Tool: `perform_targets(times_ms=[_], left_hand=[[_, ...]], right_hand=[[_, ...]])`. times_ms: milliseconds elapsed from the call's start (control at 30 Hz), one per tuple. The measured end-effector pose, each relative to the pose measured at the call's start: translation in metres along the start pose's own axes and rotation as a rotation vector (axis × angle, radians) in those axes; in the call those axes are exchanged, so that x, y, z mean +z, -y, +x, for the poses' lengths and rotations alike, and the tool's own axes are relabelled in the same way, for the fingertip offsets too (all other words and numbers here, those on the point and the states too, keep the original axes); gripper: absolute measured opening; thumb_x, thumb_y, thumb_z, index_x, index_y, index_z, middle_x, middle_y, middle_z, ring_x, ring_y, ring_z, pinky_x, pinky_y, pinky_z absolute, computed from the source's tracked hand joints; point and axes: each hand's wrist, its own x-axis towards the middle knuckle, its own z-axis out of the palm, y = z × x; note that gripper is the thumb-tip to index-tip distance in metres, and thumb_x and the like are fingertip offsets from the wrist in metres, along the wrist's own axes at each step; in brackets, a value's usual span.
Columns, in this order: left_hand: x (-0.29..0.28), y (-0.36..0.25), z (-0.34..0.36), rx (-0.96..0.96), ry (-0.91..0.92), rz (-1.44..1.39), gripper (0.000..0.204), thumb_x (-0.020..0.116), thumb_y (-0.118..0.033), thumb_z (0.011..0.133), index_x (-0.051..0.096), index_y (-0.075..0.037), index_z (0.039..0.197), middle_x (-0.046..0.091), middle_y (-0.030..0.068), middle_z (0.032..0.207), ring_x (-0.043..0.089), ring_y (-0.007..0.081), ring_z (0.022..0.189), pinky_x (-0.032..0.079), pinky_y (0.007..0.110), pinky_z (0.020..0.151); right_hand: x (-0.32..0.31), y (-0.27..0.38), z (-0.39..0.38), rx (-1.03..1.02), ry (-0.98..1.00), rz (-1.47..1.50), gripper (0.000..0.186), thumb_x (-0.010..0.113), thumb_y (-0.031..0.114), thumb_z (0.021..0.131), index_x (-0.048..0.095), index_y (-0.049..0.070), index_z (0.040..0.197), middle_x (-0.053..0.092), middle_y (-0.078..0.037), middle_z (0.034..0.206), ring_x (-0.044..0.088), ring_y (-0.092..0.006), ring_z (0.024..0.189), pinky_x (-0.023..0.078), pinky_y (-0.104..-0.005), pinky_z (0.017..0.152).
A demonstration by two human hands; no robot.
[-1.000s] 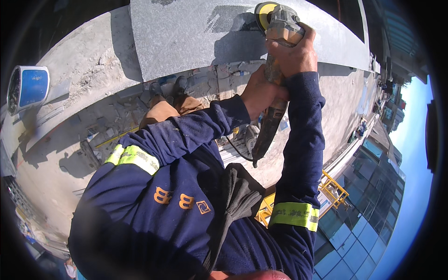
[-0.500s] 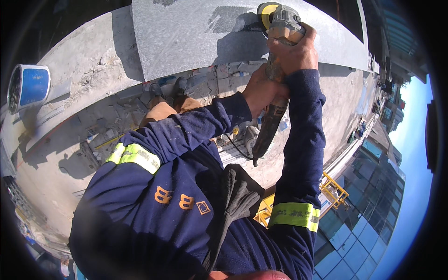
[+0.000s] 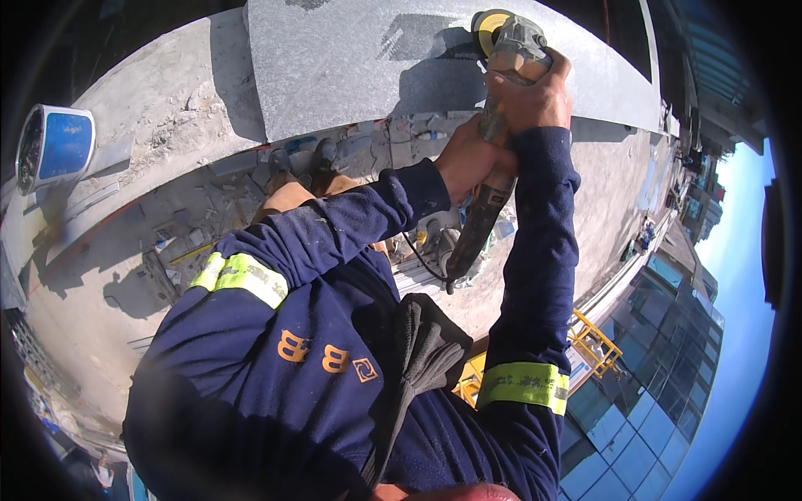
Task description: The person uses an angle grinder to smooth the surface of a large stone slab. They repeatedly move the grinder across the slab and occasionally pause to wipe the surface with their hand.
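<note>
An angle grinder (image 3: 494,125) is gripped above a grey metal sheet (image 3: 334,75) in bright sun, the right hand (image 3: 539,96) wrapped around its front end and the left hand (image 3: 472,163) closed around its barrel. The sheet, mottled and marked with a darker patch, overlaps a rough, chipped concrete ledge (image 3: 167,92), where a blue-and-white bucket (image 3: 68,144) sits farther left. Rubble (image 3: 200,219) litters the dusty floor (image 3: 92,317); to the right are a yellow frame (image 3: 595,342), a glass-fronted building (image 3: 652,351) and blue sky (image 3: 735,250). The grinder's dark-and-orange body looks scuffed, its disc (image 3: 494,27) yellow-faced; whether the disc touches metal cannot be told.
</note>
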Motion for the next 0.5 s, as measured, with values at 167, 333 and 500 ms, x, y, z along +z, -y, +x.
perform_targets(times_ms=[167,333,500], left_hand=[[-0.002,0.015,-0.027,0.110,-0.014,-0.038,0.055,0.062,0.012,0.069,0.049,-0.001,0.121,0.064,0.0110,0.105,0.067,0.0236,0.091,0.056,0.037,0.080],[-0.002,0.009,0.003,0.005,0.087,-0.093,0.056,0.060,0.012,0.069,0.050,-0.001,0.123,0.064,0.0114,0.106,0.067,0.0243,0.094,0.056,0.038,0.080],[-0.003,0.011,-0.007,0.041,0.069,0.013,0.056,0.061,0.011,0.070,0.049,-0.001,0.123,0.064,0.0110,0.106,0.067,0.0238,0.092,0.057,0.038,0.079]], right_hand=[[0.004,-0.003,-0.022,-0.068,0.048,0.008,0.085,0.083,0.032,0.065,0.040,0.002,0.132,0.068,-0.025,0.103,0.068,-0.0397,0.094,0.055,-0.0418,0.085],[0.000,-0.013,0.001,0.024,0.015,-0.017,0.085,0.083,0.033,0.065,0.041,0.003,0.132,0.068,-0.025,0.103,0.068,-0.0400,0.095,0.055,-0.0421,0.085],[0.000,-0.009,-0.008,0.014,0.039,-0.008,0.086,0.082,0.037,0.065,0.041,0.005,0.133,0.067,-0.026,0.107,0.067,-0.0402,0.100,0.054,-0.0421,0.089]])
